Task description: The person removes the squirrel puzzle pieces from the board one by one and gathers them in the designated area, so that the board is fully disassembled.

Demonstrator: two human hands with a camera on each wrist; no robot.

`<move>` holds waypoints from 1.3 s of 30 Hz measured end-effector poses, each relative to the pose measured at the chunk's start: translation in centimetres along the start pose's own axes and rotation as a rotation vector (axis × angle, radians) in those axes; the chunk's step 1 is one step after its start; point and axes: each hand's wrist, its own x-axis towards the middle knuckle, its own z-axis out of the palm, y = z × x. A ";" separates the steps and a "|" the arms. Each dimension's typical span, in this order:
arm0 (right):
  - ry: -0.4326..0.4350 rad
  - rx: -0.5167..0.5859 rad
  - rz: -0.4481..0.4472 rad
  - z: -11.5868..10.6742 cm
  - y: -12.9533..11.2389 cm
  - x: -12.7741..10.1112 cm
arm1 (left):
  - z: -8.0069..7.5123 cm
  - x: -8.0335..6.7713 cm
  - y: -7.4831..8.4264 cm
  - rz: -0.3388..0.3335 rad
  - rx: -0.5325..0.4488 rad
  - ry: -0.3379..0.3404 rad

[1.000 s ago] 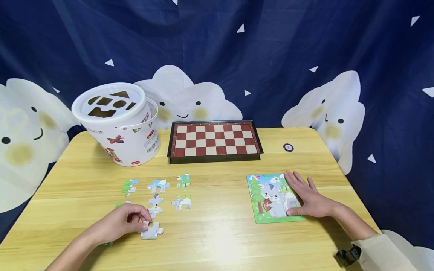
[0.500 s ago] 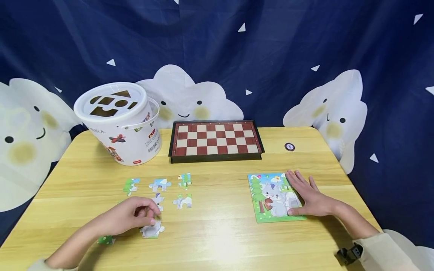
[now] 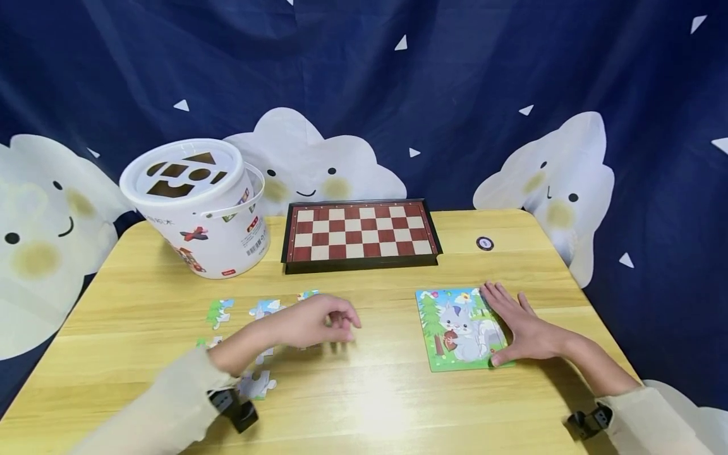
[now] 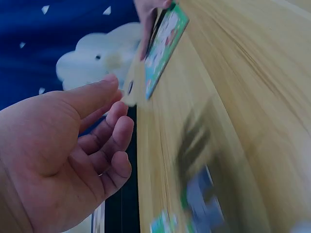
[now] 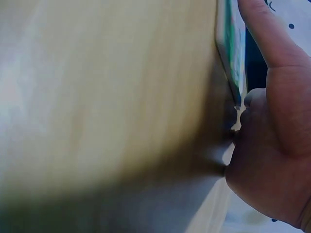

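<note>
My left hand [image 3: 318, 321] is in the air over the loose jigsaw pieces, its fingers loosely curled; the left wrist view shows nothing in the hand [image 4: 73, 150]. Beneath it the arm and hand partly cover several pieces, among them a grey one [image 3: 263, 385], a green one [image 3: 218, 313] and a blue-topped one [image 3: 266, 307]. On the right lies a square squirrel puzzle board [image 3: 457, 328]. My right hand [image 3: 526, 332] rests at its right edge with fingers spread, thumb by the near corner and fingertips by the far one. In the right wrist view the board [image 5: 235, 43] shows edge-on.
A folded checkerboard box [image 3: 361, 237] lies at the back middle. Left of it stands a white bucket [image 3: 205, 221] with shaped holes in its lid. A small round dark disc [image 3: 485, 243] is at the back right. Behind the table hangs a blue cloud-print curtain [image 3: 443, 82].
My left hand has left the lower jigsaw pieces and moved up and right, bringing its sleeve into view. The right hand stays at the board's edge, its thumb shifted slightly right.
</note>
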 end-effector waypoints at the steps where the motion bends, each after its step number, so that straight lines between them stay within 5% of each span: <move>1: -0.002 0.004 0.005 -0.2 0.0 -0.1 | 0.3 0.9 0.3 0.013 0.000 0.000; 12: -0.006 0.008 -0.027 -0.1 0.7 -1.2 | 4.5 9.0 3.1 0.115 -0.055 0.051; 20: -0.020 0.010 -0.018 -0.2 0.7 -1.2 | 7.7 13.1 3.5 0.127 0.001 0.047; 28: 0.010 -0.002 -0.057 0.0 0.8 -1.4 | 10.7 16.2 3.6 0.093 0.170 0.078; 39: 0.018 0.005 -0.083 0.2 1.1 -1.3 | 13.4 17.9 3.3 0.117 0.362 0.130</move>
